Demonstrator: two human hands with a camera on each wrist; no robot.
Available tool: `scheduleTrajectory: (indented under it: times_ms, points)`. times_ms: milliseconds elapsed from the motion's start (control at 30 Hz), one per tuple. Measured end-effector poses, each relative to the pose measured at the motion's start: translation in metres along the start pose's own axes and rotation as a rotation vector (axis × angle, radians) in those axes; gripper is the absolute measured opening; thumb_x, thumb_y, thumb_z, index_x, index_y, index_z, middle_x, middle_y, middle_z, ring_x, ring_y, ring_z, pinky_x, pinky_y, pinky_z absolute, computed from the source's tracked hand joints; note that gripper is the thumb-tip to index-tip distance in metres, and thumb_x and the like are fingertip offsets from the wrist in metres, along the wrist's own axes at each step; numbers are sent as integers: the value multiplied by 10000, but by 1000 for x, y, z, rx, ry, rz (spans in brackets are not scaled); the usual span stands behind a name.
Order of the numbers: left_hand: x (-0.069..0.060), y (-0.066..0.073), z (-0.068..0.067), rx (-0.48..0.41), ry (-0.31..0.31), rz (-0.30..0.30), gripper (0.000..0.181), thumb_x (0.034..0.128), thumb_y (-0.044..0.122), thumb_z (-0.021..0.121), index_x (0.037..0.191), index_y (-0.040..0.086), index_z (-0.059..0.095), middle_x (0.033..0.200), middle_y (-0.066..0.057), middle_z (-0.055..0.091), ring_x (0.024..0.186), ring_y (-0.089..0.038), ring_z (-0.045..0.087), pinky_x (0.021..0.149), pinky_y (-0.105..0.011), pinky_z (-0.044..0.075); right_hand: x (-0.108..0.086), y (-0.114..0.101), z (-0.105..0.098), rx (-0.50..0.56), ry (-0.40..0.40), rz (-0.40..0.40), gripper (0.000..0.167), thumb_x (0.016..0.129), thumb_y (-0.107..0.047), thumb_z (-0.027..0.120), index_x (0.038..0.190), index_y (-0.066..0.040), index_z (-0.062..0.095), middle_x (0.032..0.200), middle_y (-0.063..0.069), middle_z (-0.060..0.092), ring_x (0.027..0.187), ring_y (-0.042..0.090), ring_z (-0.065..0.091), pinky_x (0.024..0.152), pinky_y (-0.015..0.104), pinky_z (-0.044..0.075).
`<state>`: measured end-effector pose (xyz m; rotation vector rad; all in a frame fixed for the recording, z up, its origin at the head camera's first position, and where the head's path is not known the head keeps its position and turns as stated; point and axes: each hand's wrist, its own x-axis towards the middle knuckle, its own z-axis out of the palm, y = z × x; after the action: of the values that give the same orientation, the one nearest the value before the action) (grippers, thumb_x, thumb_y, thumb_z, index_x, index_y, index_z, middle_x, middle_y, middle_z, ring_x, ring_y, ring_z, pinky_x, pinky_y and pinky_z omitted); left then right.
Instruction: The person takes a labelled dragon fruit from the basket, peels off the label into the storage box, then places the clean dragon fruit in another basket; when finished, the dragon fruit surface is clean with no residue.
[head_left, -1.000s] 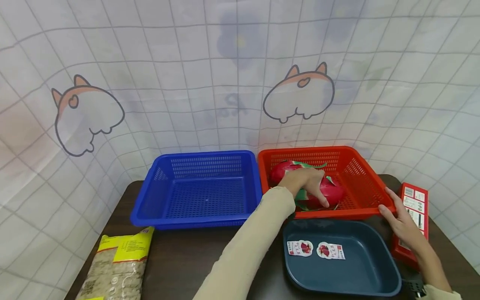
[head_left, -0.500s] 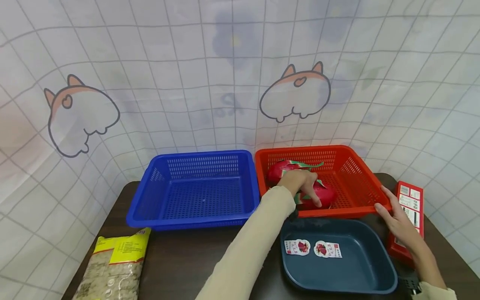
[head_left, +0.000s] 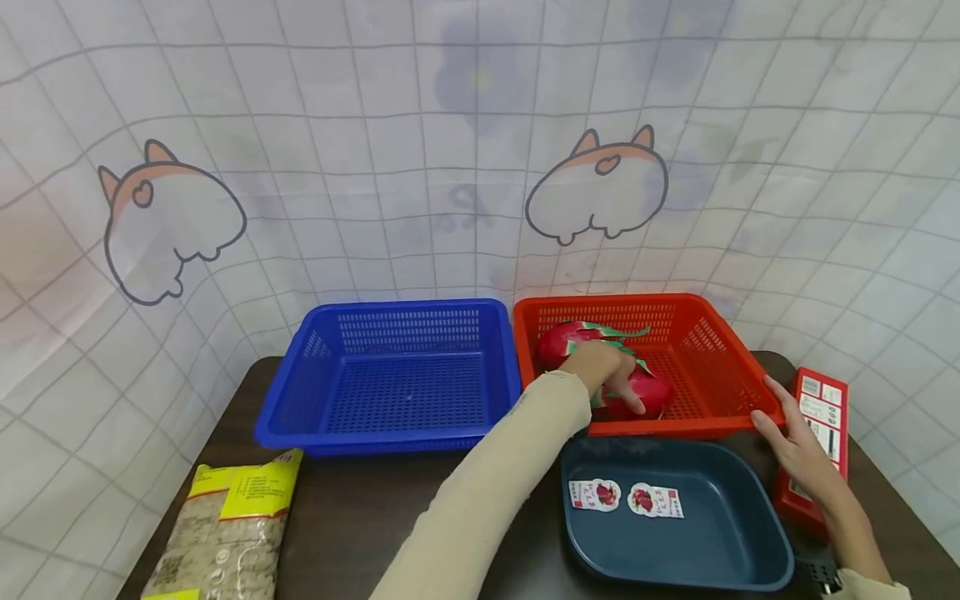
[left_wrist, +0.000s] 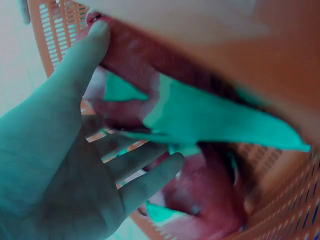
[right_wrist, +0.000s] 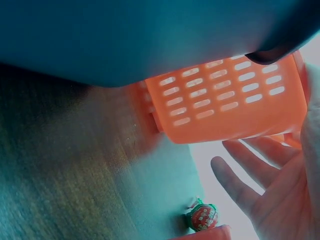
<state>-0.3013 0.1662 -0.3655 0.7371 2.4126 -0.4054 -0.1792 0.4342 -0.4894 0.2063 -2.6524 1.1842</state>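
Two red dragon fruits with green leafy tips lie in the red basket (head_left: 720, 367). My left hand (head_left: 603, 371) reaches into it from the front and grips the nearer dragon fruit (head_left: 651, 392). In the left wrist view, my thumb lies on that fruit (left_wrist: 130, 50) and the fingers go beneath it, beside the other dragon fruit (left_wrist: 200, 195). The farther dragon fruit (head_left: 558, 342) rests at the basket's back left. My right hand (head_left: 802, 446) holds the basket's front right corner, thumb at the front and fingers along the side; part of this grip is hidden in the right wrist view.
A blue basket (head_left: 412, 396) stands left of the red one. In front is a dark blue tub (head_left: 697, 542) with two fruit stickers. A red box (head_left: 825, 417) lies at the right, a yellow-topped bag (head_left: 225, 533) at the left. A small red-green ball (right_wrist: 202, 217) shows beyond the right fingers.
The left hand and the nearer dragon fruit have shifted slightly left inside the red basket. The right hand stays at the basket's corner. The view itself sways a little.
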Motion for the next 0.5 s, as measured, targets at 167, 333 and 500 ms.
scheduleTrajectory:
  times_ms: [167,333,500]
  points:
    - [-5,-8,4,-3,-5,12,925,878,719,425,1568,271,4,1620,159,146,1440,-20,275,1102,-246,375,-2,-1,3,8,2,0,675,1022,-191,448,1575,-202,61,1285,-282,354,1019,-159,408,784,10,366]
    - [-15,-27,17,-147,107,147,978,887,689,452,1562,232,-89,1616,115,211,1503,-50,147,1216,-300,228,-5,-2,5,11,6,0,682,1016,-190,459,1575,-211,67,1266,-326,350,1015,-172,420,790,13,384]
    - [-26,-49,30,-62,280,254,938,899,723,377,1572,200,-16,1642,39,142,1519,-149,156,1244,-362,155,-2,-1,3,36,26,-23,681,1012,-154,460,1574,-183,76,1268,-333,358,1028,-177,430,805,-8,376]
